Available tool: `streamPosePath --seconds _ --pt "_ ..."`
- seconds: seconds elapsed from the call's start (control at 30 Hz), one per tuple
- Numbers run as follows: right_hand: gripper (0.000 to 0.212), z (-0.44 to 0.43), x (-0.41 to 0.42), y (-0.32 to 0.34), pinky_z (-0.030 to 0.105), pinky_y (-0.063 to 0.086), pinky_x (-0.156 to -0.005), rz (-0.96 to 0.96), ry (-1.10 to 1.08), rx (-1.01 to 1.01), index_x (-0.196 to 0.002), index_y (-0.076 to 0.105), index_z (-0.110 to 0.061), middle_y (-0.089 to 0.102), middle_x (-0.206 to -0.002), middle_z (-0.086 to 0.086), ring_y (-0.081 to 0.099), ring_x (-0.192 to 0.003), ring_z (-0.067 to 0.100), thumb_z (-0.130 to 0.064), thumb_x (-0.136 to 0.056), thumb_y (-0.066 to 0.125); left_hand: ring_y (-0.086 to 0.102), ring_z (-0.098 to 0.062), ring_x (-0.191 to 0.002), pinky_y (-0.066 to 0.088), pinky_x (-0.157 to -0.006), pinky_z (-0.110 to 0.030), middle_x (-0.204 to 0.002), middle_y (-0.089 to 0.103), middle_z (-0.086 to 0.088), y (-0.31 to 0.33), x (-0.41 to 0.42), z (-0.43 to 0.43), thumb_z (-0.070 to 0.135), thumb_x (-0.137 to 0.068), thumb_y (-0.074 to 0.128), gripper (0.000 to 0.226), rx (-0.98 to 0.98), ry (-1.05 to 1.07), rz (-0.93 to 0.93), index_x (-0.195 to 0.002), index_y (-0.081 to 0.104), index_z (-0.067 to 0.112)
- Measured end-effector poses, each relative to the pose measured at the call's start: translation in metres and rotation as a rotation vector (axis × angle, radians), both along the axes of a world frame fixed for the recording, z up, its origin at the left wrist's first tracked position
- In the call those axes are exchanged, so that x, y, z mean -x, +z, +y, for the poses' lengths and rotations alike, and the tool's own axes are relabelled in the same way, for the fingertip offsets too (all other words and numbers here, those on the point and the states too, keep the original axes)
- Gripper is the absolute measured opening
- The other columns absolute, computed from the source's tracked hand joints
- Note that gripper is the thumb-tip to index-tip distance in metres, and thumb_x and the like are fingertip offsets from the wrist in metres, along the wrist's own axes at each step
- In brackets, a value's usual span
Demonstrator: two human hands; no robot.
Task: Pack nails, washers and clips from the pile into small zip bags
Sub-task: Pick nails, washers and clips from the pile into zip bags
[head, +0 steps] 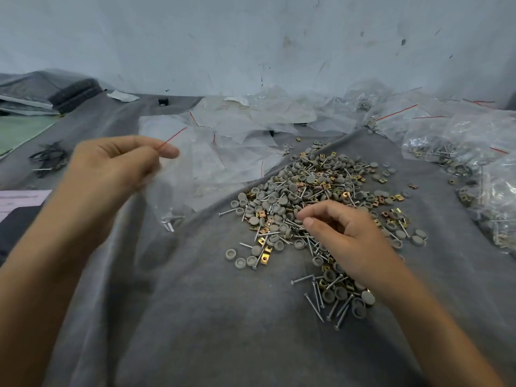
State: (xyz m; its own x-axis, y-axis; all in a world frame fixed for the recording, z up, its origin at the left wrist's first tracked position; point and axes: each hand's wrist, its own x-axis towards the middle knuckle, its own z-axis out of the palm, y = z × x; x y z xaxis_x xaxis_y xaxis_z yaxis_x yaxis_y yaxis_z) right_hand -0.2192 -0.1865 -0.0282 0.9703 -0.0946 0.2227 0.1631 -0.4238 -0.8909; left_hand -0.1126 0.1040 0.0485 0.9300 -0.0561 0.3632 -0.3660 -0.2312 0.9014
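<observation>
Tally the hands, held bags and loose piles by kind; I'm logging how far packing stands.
Hands: 2, left hand and right hand
Held zip bag: 1, pinched by left hand
Pile of loose parts: 1
Total: 4

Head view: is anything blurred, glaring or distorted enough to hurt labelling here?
Head view: the left hand and the clear zip bag it pinches are motion-blurred; the right hand and the pile under it are fairly sharp. Head view: soft, even light, only faint shadows on the grey cloth; small glints on the filled bags at right. Head view: wide-angle bending toward the edges.
</observation>
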Motion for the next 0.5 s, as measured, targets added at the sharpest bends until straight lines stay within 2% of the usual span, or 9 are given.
streamPosePath --seconds 0.07,0.17,0.23,0.3,0.33,0.4,0.47,0.5 --pt "0.015 0.0 0.0 0.0 0.015 0.045 -0.051 0.012 0.006 0.011 -0.097 0.073 -0.035 0.065 -0.073 0.002 0.054 -0.06 0.007 -0.023 -0.099 0.063 0.041 -0.019 -0.058 0.032 -0.055 -0.026 -0.06 0.062 -0.001 0.001 -0.002 0.008 0.019 -0.07 0.057 0.033 -0.09 0.043 -0.027 -0.086 0.082 0.034" --pt "0.017 0.0 0.0 -0.003 0.025 0.049 -0.054 0.046 0.027 0.059 -0.098 0.071 -0.043 0.067 -0.079 0.001 0.06 -0.066 0.02 -0.029 -0.099 0.062 0.037 -0.02 -0.053 0.031 -0.054 -0.022 -0.068 0.064 -0.015 0.005 -0.008 0.023 0.022 -0.07 0.059 0.038 -0.196 0.08 -0.074 -0.098 0.08 0.037" --pt "0.016 0.001 0.0 -0.005 0.033 0.051 -0.058 0.076 0.039 0.104 -0.1 0.07 -0.045 0.068 -0.081 -0.003 0.061 -0.068 0.019 -0.032 -0.099 0.061 0.044 -0.024 -0.058 0.038 -0.06 -0.033 -0.079 0.068 -0.026 0.007 -0.014 0.03 0.026 -0.07 0.056 0.04 -0.225 0.107 -0.099 -0.102 0.079 0.036" --pt "0.014 0.003 -0.001 -0.007 0.031 0.051 -0.058 0.101 0.053 0.154 -0.102 0.07 -0.041 0.068 -0.083 -0.009 0.06 -0.065 0.012 -0.031 -0.1 0.061 0.043 -0.031 -0.058 0.037 -0.06 -0.041 -0.082 0.066 -0.032 0.008 -0.017 0.031 0.03 -0.072 0.052 0.041 -0.234 0.157 -0.133 -0.103 0.078 0.036" --pt "0.013 0.003 0.0 -0.007 0.023 0.048 -0.055 0.112 0.065 0.188 -0.103 0.07 -0.039 0.068 -0.084 -0.015 0.06 -0.065 0.008 -0.03 -0.1 0.061 0.04 -0.032 -0.054 0.037 -0.057 -0.039 -0.075 0.063 -0.031 0.008 -0.017 0.029 0.031 -0.074 0.051 0.04 -0.252 0.19 -0.156 -0.103 0.077 0.037" --pt "0.012 0.005 0.002 -0.008 0.016 0.047 -0.058 0.133 0.091 0.256 -0.106 0.068 -0.038 0.067 -0.087 -0.021 0.061 -0.07 0.0 -0.031 -0.1 0.061 0.035 -0.027 -0.044 0.035 -0.048 -0.031 -0.055 0.052 -0.012 0.005 -0.013 0.024 0.034 -0.08 0.047 0.037 -0.34 0.239 -0.227 -0.104 0.075 0.039" --pt "0.013 0.006 0.002 -0.008 0.014 0.049 -0.067 0.15 0.101 0.314 -0.108 0.067 -0.039 0.067 -0.095 -0.021 0.062 -0.085 -0.003 -0.032 -0.1 0.06 0.034 -0.018 -0.038 0.033 -0.042 -0.024 -0.051 0.051 -0.006 0.002 -0.003 0.012 0.033 -0.084 0.046 0.034 -0.444 0.238 -0.298 -0.103 0.075 0.037" --pt "0.013 0.006 0.003 -0.007 0.013 0.048 -0.071 0.153 0.099 0.335 -0.108 0.067 -0.039 0.066 -0.099 -0.022 0.06 -0.091 -0.005 -0.032 -0.1 0.06 0.036 -0.016 -0.038 0.031 -0.04 -0.021 -0.051 0.055 -0.004 0.001 0.001 0.006 0.03 -0.084 0.048 0.033 -0.436 0.222 -0.313 -0.101 0.076 0.035"
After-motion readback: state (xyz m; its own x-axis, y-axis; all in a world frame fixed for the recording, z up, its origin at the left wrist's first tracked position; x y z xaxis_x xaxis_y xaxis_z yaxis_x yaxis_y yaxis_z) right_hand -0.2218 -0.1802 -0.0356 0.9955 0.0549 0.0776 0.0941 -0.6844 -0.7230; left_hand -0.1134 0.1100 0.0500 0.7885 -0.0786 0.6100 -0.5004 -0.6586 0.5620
